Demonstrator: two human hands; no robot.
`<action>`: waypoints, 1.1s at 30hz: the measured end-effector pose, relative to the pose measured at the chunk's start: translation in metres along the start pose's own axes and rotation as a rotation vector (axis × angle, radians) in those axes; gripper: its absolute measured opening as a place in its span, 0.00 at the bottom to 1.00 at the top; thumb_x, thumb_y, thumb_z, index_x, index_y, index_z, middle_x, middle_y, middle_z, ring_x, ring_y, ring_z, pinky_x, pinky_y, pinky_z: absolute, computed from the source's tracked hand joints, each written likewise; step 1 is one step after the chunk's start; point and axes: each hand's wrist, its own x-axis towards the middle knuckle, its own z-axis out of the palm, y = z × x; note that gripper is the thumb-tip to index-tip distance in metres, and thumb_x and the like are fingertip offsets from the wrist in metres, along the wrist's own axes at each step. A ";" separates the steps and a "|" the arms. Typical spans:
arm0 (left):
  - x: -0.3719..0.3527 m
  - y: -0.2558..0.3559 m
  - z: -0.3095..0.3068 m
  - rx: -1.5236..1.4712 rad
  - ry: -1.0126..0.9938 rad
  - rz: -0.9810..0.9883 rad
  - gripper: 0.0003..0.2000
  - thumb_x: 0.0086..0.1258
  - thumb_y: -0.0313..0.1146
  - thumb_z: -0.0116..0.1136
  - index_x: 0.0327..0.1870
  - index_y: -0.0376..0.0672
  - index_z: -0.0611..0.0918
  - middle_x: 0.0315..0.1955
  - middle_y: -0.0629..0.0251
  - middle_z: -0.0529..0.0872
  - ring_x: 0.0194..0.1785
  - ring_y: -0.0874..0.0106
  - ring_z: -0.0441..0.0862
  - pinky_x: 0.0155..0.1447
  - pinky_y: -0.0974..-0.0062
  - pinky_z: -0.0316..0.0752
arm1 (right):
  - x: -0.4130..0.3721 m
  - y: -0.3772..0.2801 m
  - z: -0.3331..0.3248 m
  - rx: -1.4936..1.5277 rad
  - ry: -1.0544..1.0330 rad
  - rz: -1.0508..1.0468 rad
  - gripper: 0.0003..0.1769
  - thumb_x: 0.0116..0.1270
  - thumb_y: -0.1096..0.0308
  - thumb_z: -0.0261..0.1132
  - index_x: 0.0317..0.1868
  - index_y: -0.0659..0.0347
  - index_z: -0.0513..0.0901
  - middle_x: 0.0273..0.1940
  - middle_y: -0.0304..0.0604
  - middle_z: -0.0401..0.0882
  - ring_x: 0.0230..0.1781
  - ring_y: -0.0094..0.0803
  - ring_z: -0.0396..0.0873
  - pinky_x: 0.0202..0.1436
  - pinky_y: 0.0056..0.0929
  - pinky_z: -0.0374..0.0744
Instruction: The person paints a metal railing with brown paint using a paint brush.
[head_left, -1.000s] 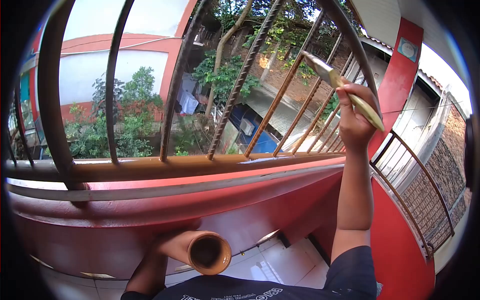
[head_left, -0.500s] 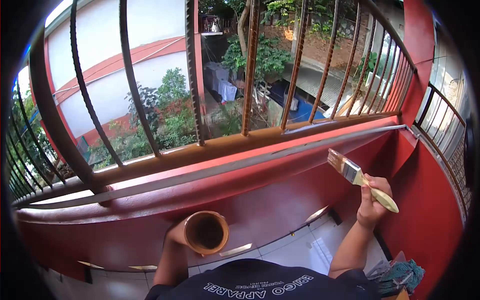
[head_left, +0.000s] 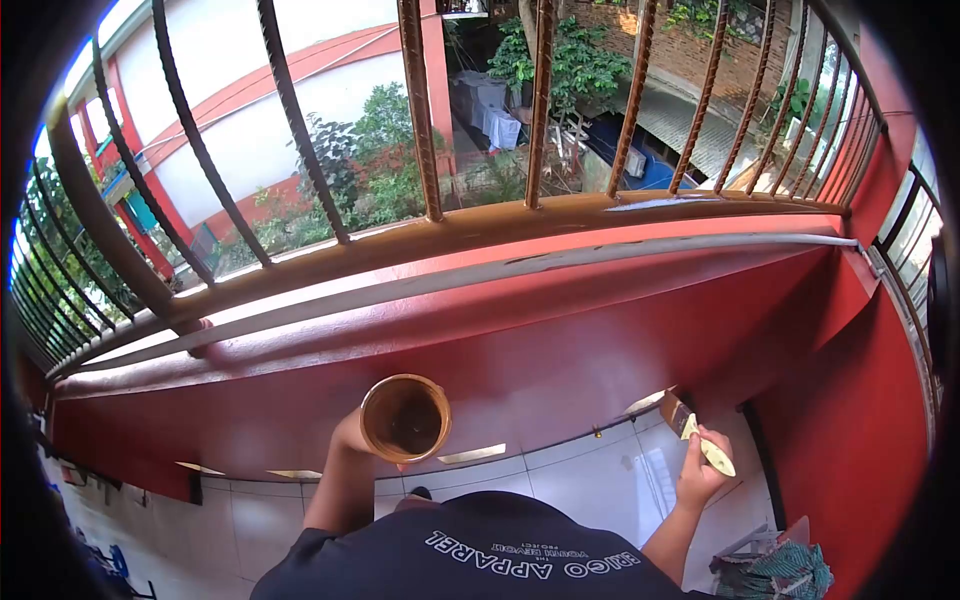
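Observation:
Below the ledge, my left hand [head_left: 350, 434] is wrapped round a brown-rimmed cup [head_left: 405, 418], whose dark inside faces up at me. Its fingers are mostly hidden behind the cup. Off to the right and lower down, my right hand [head_left: 706, 470] grips a paintbrush [head_left: 716, 458] by its pale yellow handle. The brush's brown-stained bristles point up and left, in front of the red wall's foot. Cup and brush are well apart. Beyond them runs the brown metal railing [head_left: 480, 222] with upright twisted bars.
A grey pipe [head_left: 430, 284] runs along the red ledge under the railing. The red wall [head_left: 560, 350] curves in front of me above white floor tiles [head_left: 590, 470]. A green patterned cloth [head_left: 775, 575] lies at lower right. Plants and a white building stand outside.
My right hand has lowered the paintbrush from near the ledge toward my body. The left hand still holds the cup in nearly the same place. The view has tilted and shifted slightly.

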 end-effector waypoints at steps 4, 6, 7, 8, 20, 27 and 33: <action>0.004 -0.006 0.020 0.019 0.035 0.044 0.50 0.47 0.43 0.84 0.71 0.37 0.65 0.52 0.51 0.82 0.57 0.56 0.81 0.61 0.53 0.73 | 0.010 0.005 0.014 0.010 -0.019 -0.020 0.09 0.59 0.85 0.67 0.39 0.66 0.81 0.38 0.48 0.83 0.40 0.37 0.82 0.47 0.32 0.78; 0.008 -0.005 0.030 0.111 0.060 0.095 0.50 0.47 0.44 0.84 0.70 0.37 0.65 0.52 0.51 0.81 0.57 0.56 0.81 0.62 0.53 0.73 | 0.012 0.013 0.023 0.054 -0.039 -0.013 0.09 0.58 0.85 0.67 0.38 0.66 0.81 0.37 0.48 0.83 0.38 0.37 0.82 0.47 0.32 0.79; 0.010 -0.004 0.036 0.107 0.083 0.112 0.50 0.47 0.43 0.84 0.70 0.38 0.65 0.52 0.51 0.81 0.57 0.56 0.81 0.62 0.53 0.73 | 0.014 0.015 0.027 0.058 -0.061 -0.024 0.09 0.58 0.85 0.67 0.38 0.66 0.81 0.37 0.48 0.83 0.38 0.38 0.82 0.46 0.33 0.79; 0.012 -0.003 0.043 0.101 0.107 0.124 0.49 0.47 0.43 0.84 0.70 0.39 0.65 0.52 0.51 0.81 0.57 0.56 0.81 0.63 0.53 0.73 | 0.016 0.015 0.029 0.062 -0.086 -0.032 0.09 0.57 0.85 0.67 0.38 0.66 0.81 0.36 0.48 0.83 0.37 0.38 0.82 0.46 0.33 0.79; 0.042 -0.053 0.111 0.247 0.527 -0.122 0.49 0.41 0.33 0.87 0.69 0.40 0.68 0.58 0.58 0.79 0.61 0.67 0.78 0.63 0.63 0.76 | 0.018 0.032 0.029 0.137 -0.167 -0.018 0.08 0.59 0.85 0.66 0.39 0.68 0.81 0.37 0.50 0.82 0.38 0.39 0.83 0.46 0.33 0.81; 0.109 -0.093 0.143 0.442 0.460 -0.074 0.47 0.38 0.33 0.87 0.65 0.39 0.72 0.58 0.60 0.79 0.62 0.69 0.78 0.65 0.67 0.75 | 0.062 -0.022 -0.009 0.592 -0.125 -0.099 0.12 0.63 0.78 0.65 0.46 0.66 0.75 0.41 0.54 0.79 0.41 0.35 0.79 0.53 0.31 0.78; 0.125 -0.118 0.161 0.557 0.441 -0.018 0.44 0.41 0.34 0.85 0.64 0.41 0.73 0.57 0.58 0.81 0.61 0.62 0.79 0.64 0.65 0.75 | 0.080 -0.101 0.001 0.299 -0.623 -0.308 0.11 0.52 0.79 0.74 0.35 0.63 0.81 0.30 0.46 0.85 0.28 0.36 0.85 0.34 0.28 0.84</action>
